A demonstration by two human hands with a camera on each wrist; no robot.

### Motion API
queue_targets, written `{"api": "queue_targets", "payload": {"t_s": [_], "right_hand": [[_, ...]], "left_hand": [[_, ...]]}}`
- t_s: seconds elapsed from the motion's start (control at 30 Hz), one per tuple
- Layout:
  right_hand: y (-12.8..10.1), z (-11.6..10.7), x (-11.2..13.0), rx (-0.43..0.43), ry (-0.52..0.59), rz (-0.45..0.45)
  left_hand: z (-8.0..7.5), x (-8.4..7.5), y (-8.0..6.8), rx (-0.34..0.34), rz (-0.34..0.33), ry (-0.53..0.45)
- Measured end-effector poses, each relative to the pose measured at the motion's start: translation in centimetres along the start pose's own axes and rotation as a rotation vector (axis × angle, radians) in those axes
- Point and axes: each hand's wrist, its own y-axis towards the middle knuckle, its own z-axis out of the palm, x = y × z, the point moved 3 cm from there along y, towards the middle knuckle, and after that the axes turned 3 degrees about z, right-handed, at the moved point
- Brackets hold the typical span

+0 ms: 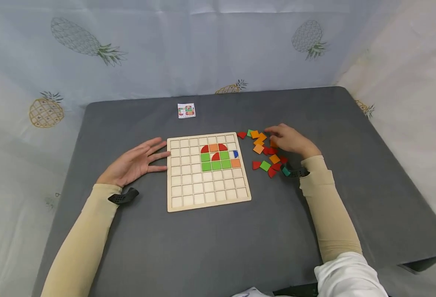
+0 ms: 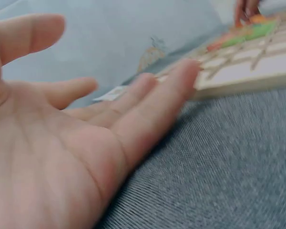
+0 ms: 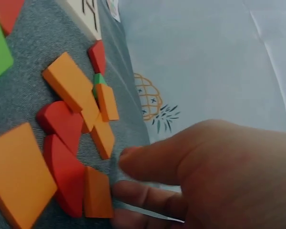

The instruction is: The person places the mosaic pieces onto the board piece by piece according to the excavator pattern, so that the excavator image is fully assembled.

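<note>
A wooden grid board [image 1: 186, 179] lies on the table, with green squares, orange squares, red rounded pieces and a blue piece [image 1: 235, 154] in its upper right part. At its left edge my left hand [image 1: 134, 163] lies palm up, fingers spread, fingertips at the rim. My right hand [image 1: 290, 139] is over the loose tiles to the right of the board. In the right wrist view its thumb and fingers stand apart, a fingertip next to an orange tile [image 3: 97, 193]. Nothing shows between thumb and fingers. Red tiles [image 3: 66, 174] lie beside that orange one.
Behind the board lies a small printed card [image 1: 186, 110] with a coloured pattern. More orange tiles [image 1: 258, 149] and a green tile [image 1: 265, 166] are spread between board and right hand. A grey cloth covers the table [image 1: 203, 247]; a pineapple-print curtain [image 1: 188, 53] hangs behind it.
</note>
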Motion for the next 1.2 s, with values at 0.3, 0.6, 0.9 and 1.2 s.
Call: {"api": "queue_targets", "payload": {"t_s": [0.3,0.6,0.9,1.2], "right_hand": [[0.5,1.5,0.5,-0.047,-0.041,-0.024],[0.0,0.6,0.5,-0.079,0.029,0.016],[-0.7,-1.0,2.3,-0.155,0.148,-0.05],[-2.6,-0.5,6.9,-0.141,0.182,-0.196]], "left_hand": [[1.0,0.7,-1.3,0.029,0.011,-0.035],[1.1,0.3,0.3,0.017,-0.002,0.001],[0.6,0.4,0.3,-0.015,0.008,-0.021],[0.4,0.7,0.4,-0.02,0.011,-0.025]]}}
